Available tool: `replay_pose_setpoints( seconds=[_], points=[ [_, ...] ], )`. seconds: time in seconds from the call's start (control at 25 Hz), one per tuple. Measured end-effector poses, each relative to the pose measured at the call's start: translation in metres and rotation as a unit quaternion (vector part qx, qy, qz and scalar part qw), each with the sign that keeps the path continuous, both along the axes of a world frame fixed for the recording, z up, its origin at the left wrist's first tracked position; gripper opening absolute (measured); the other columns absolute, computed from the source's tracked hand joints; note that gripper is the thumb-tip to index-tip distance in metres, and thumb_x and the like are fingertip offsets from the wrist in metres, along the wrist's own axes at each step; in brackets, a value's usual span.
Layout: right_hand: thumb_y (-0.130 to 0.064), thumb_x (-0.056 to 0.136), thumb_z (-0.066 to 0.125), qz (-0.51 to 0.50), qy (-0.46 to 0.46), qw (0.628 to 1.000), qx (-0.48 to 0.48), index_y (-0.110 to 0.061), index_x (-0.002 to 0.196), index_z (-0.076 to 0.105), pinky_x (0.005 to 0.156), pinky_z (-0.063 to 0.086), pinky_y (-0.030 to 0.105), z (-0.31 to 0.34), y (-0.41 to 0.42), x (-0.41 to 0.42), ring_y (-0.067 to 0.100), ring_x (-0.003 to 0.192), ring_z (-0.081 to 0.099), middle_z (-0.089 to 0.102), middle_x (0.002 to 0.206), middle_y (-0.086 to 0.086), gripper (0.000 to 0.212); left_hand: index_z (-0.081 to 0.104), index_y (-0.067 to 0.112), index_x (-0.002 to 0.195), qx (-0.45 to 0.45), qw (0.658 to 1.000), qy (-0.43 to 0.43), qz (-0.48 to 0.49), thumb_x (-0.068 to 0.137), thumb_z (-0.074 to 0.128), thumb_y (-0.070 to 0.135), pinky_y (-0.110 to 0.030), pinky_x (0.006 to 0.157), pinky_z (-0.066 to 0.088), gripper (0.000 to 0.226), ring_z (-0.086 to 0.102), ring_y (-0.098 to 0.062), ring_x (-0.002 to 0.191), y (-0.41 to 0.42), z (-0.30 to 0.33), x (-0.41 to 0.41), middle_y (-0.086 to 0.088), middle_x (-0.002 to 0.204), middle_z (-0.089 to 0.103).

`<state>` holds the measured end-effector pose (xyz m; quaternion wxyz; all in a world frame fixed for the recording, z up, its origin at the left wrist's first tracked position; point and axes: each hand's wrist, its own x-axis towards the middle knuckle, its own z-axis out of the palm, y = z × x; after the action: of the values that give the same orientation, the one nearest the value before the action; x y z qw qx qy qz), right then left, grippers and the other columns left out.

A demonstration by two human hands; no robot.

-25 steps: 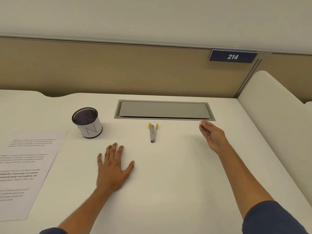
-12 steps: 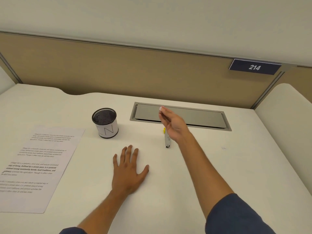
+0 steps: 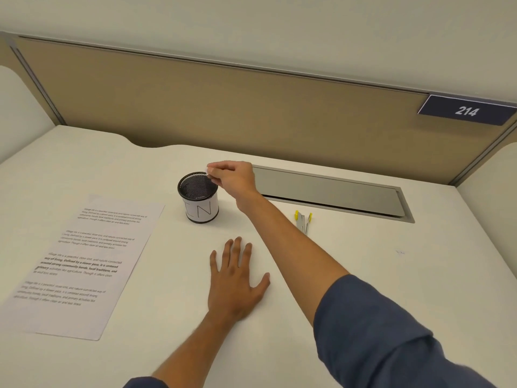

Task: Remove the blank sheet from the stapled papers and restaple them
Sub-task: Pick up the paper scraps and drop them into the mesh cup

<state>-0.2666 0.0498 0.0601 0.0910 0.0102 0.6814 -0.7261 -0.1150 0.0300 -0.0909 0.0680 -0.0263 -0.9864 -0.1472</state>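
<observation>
Two hands show above the white desk [image 3: 363, 275]. The right hand [image 3: 235, 179] hangs over the far right rim of the black mesh cup [image 3: 199, 196], thumb and forefinger pinched on a small white bit [image 3: 207, 171] too tiny to name. Right of that pinch lies the grey cable hatch [image 3: 335, 196]; nearer and to the right, beyond the forearm, lies the staple remover [image 3: 303, 221] with yellow tips, partly cut off by the arm. The left hand [image 3: 236, 278] rests flat on the desk below the pinch, fingers straight and spread, holding nothing. The printed papers [image 3: 86, 261] lie well to the left and nearer than the cup, apart from both hands. A plate marked 214 [image 3: 465, 110] sits on the divider [image 3: 223, 107] far right.

Half a second ago the right hand was over the hatch near the remover; it has since crossed left to the cup. The left hand has stayed flat.

The cup's dark inside shows no contents I can make out; a white label [image 3: 202, 210] wraps its wall.
</observation>
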Motion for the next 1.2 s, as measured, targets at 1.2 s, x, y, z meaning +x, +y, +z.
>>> replay_pose_setpoints(
  seconds=[1.2],
  points=[
    [0.004,0.082,0.051,0.115,0.298,0.844,0.43,-0.005,0.1,0.069,0.079,0.05,0.035,-0.018,-0.028,0.0,0.028,0.094,0.061,0.066,0.107,0.01,0.027,0.005,0.022,0.155,0.01,0.998,-0.065,-0.011,0.078,0.009,0.075,-0.053,0.12,-0.005,0.094,-0.007,-0.023,0.151,-0.002,0.01,0.0,-0.005,0.164,0.001]
  ],
)
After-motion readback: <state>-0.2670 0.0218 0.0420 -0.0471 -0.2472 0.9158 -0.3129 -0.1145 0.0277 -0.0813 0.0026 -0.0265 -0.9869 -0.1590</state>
